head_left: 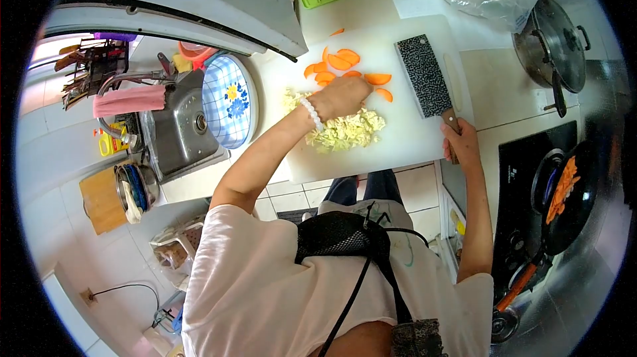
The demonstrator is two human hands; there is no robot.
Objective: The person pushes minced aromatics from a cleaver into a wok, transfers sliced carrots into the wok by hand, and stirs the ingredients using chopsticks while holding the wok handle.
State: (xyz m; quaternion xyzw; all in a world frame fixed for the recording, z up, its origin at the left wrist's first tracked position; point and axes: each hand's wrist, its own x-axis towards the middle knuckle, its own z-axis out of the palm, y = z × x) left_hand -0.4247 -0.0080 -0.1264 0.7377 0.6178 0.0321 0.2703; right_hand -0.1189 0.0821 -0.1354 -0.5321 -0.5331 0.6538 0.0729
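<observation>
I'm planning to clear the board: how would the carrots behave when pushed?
The carrots are flat slices, so they'd probably slide, not roll. Lying loose, some might scatter. The board looks smooth, which may help them slip.

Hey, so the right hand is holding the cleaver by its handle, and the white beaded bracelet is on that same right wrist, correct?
Not quite: the white beaded bracelet is on the left wrist, as the head view shows. The right hand does hold the cleaver by its handle.
</observation>
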